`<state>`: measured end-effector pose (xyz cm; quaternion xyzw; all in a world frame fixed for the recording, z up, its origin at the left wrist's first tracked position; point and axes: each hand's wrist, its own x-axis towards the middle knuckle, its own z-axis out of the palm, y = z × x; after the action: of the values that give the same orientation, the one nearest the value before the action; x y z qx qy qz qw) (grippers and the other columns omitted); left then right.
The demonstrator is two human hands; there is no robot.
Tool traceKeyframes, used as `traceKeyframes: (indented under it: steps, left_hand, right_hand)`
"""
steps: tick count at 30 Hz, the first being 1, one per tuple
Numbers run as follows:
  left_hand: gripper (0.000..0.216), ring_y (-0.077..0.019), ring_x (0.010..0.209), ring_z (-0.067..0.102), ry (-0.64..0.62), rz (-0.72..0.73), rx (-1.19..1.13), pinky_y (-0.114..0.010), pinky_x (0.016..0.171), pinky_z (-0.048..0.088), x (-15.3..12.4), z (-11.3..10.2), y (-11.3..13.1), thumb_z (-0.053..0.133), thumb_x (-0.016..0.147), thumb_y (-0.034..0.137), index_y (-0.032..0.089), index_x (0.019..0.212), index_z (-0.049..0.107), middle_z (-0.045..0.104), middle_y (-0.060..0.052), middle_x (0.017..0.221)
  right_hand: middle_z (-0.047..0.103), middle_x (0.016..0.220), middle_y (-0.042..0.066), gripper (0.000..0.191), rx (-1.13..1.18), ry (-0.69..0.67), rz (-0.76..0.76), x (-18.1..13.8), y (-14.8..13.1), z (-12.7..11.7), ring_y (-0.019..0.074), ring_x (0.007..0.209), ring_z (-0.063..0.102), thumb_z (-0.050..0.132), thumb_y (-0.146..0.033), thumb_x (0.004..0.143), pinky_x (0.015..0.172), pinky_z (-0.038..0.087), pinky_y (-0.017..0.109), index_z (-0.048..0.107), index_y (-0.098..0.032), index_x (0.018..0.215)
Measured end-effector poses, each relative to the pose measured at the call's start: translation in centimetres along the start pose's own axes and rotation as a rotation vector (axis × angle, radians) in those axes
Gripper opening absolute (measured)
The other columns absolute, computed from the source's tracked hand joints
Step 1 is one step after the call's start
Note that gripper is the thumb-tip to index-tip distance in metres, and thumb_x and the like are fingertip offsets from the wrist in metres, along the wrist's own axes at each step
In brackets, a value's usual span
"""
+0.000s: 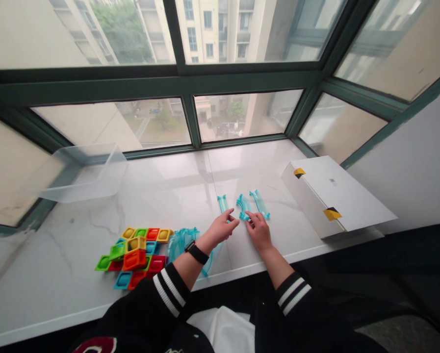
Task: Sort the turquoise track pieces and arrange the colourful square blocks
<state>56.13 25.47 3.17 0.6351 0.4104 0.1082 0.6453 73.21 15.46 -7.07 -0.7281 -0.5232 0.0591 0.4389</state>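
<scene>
- The left hand [223, 229] rests on the white marble sill [168, 191], its fingertips just beside a short teal track piece [222, 202].
- The right hand [258, 231] lies flat, fingertips touching a curved teal track piece [243, 205]; a third teal piece [261, 203] lies just beside it.
- Colourful square tiles [135, 254] are heaped near the left wrist.
- A white box [337, 193] lies to the right and a clear plastic bin [85, 171] to the far left.

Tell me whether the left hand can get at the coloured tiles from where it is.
Likely yes: only low blue track pieces lie between the left hand and the coloured tiles, all on the same sill.
</scene>
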Motion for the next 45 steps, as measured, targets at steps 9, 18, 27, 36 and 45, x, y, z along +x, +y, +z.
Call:
traceKeyframes:
  steps: [9,18,27,36,45]
  left_hand:
    - [0.071,-0.0055,0.053,0.047,0.212,0.061,-0.254,-0.021,0.043,0.038,-10.7,-10.6,-2.0,0.078,0.084,0.054,0.018,0.141,0.057,0.066,-0.006,0.103]
    - [0.066,-0.0114,0.063,0.055,0.31,0.059,-0.262,-0.025,0.053,0.05,-16.5,-12.0,-7.9,0.076,0.084,0.057,0.019,0.136,0.06,0.067,-0.007,0.105]
    - [0.034,-0.0203,0.092,0.071,0.342,0.383,0.26,-0.039,0.089,0.06,-16.4,-9.1,-7.9,0.062,0.099,0.039,0.023,0.129,0.068,0.074,-0.007,0.11]
    - [0.034,-0.0303,0.13,0.062,0.309,0.564,0.669,-0.057,0.118,0.045,-16.8,-6.0,-8.9,0.067,0.093,0.021,0.027,0.126,0.07,0.07,-0.011,0.13]
    - [0.048,-0.0346,0.146,0.05,0.219,0.564,0.869,-0.067,0.125,0.03,-15.8,-4.6,-9.9,0.07,0.087,0.015,0.028,0.133,0.067,0.064,-0.01,0.143]
  right_hand:
    - [0.065,0.099,0.006,0.043,-0.05,0.008,0.022,0.1,0.2,0.2,0.0188,0.076,0.062,0.053,-0.023,0.095,0.078,0.058,0.035,0.061,-0.021,0.137]
    - [0.063,0.098,0.006,0.037,-0.055,0.096,0.026,-0.4,-0.5,-0.2,0.0187,0.072,0.058,0.055,-0.028,0.094,0.075,0.057,0.036,0.062,-0.02,0.13]
    - [0.067,0.103,0.006,0.039,0.099,-0.349,-0.125,-4.2,-6.9,1.0,0.0175,0.077,0.063,0.047,-0.025,0.102,0.079,0.057,0.032,0.061,-0.024,0.138]
    - [0.068,0.118,0.008,0.03,-0.095,-0.548,-0.123,-3.8,-9.2,2.9,0.0212,0.101,0.067,0.052,-0.022,0.102,0.092,0.052,0.033,0.068,-0.025,0.126]
    - [0.067,0.103,0.004,0.015,0.004,-0.542,-0.087,-3.7,-8.8,2.6,0.0184,0.09,0.065,0.058,-0.018,0.095,0.086,0.05,0.031,0.067,-0.023,0.106]
